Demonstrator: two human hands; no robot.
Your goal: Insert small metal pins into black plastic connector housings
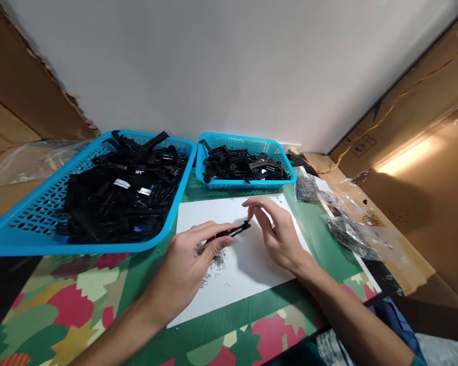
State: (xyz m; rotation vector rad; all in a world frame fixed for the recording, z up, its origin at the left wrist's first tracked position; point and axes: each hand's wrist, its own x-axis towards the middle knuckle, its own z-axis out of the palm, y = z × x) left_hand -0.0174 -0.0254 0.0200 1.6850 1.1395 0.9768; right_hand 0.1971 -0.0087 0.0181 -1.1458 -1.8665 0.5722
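My left hand (198,249) grips a slim black plastic part (234,231) between thumb and fingers, its free end pointing right and slightly up. At that end, the curled fingertips of my right hand (273,229) come together close to the part's tip. Whatever they may pinch is too small to make out. Below the left hand, small bent metal wire pieces (218,262) lie in a loose pile on a white sheet (252,284), partly hidden by the hand.
A large blue basket (19,241) heaped with black plastic parts stands at the left. A smaller blue basket (248,184) of similar parts sits behind the sheet. Clear bags of small metal pieces (307,188) lie at right. Cardboard (416,168) borders the right side.
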